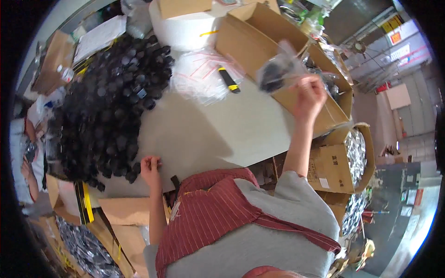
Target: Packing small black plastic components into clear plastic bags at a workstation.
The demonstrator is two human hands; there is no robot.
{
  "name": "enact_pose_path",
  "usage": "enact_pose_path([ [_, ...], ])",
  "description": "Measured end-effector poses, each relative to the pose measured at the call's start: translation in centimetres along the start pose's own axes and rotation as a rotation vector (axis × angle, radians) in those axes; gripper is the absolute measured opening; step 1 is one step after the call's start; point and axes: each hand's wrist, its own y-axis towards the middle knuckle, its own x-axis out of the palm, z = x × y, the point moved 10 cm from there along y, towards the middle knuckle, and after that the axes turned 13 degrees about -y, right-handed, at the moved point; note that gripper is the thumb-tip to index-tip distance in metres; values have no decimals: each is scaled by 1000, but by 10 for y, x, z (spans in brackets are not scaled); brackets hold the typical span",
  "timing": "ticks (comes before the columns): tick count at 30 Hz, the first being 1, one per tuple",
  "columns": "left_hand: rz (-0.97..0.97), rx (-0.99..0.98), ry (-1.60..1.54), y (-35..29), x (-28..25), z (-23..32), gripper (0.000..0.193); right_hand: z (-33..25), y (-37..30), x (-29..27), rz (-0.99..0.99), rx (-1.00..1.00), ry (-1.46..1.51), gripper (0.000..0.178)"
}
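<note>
My right hand (309, 95) is raised over the open cardboard boxes on the right, its fingers pinching the top of a clear plastic bag (278, 73). Dark pieces show through the lower part of this bag, slightly blurred. Close to the table's near edge, my left hand (151, 168) has its fingers curled together beside the heap of small black plastic parts (109, 102). A dark bit shows at its fingertips, too small to name. Flat clear bags with red lines (201, 72) lie across the table, and a black and yellow utility knife (229, 79) rests on them.
A long open cardboard box (243, 44) stands at the table's far right, beside another box (340, 99) holding bagged parts. Below it is a carton full of silvery bags (356, 157). A white foam roll (174, 32) stands at the back. Another person's hands (28, 169) show at far left.
</note>
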Motion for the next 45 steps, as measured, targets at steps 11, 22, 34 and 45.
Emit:
enact_pose_path([
  [11,4,-36,186,11,16,6,10,51,41,45,-180,93,-359,15],
  [22,7,20,134,3,21,12,11,302,-18,242,-586,-167,-1284,44],
  [34,73,37,182,3,18,16,14,316,-9,204,-659,184,-1357,35],
  [45,33,74,277,8,23,13,18,338,-12,185,-690,397,-1233,53],
])
